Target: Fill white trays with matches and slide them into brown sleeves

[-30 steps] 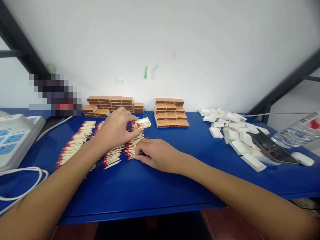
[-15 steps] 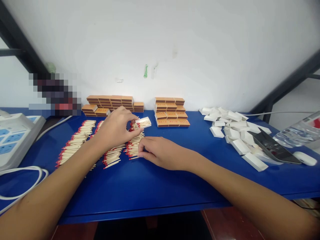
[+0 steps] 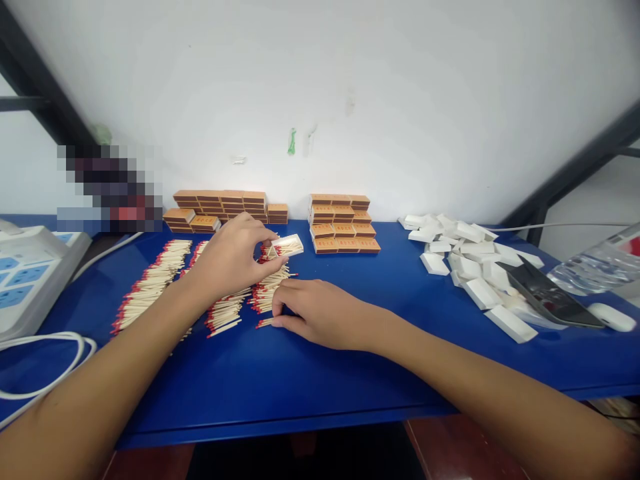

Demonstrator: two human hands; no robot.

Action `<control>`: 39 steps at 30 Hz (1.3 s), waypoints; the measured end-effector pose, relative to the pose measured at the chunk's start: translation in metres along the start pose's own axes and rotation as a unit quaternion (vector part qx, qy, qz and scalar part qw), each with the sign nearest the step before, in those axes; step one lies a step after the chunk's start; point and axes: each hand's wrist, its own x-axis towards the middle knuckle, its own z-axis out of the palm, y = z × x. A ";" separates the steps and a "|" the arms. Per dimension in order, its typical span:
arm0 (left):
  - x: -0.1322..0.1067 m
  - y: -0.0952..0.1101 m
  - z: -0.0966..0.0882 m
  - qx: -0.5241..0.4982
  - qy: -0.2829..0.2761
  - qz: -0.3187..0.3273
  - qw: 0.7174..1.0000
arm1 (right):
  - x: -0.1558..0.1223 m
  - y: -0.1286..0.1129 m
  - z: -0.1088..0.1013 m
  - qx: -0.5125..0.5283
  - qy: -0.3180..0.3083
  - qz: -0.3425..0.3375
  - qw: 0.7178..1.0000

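Note:
My left hand pinches a small white matchbox tray with a few matches in it, held just above the blue table. My right hand rests on the table with its fingers curled onto the near end of a row of red-tipped matches. More matches lie in long rows to the left, partly hidden under my left forearm.
Orange matchbox sleeves stand stacked at the back left and back middle. A heap of white trays lies at the right, with a dark phone and a white mouse. A power strip and a white cable sit at the left.
My right hand lifted slightly, then dropped back nearer and lower onto the end of the match row. The left hand kept the tray almost still.

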 end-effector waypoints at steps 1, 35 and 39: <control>0.000 0.000 0.000 -0.001 0.000 -0.001 1.000 | 0.001 0.000 0.001 -0.002 -0.003 0.004 1.000; 0.000 -0.003 0.002 0.004 -0.014 0.005 1.000 | 0.003 0.002 0.009 -0.018 0.018 0.006 1.000; 0.000 -0.002 0.002 0.004 -0.016 0.006 1.000 | 0.004 0.003 0.012 -0.027 0.036 0.003 0.999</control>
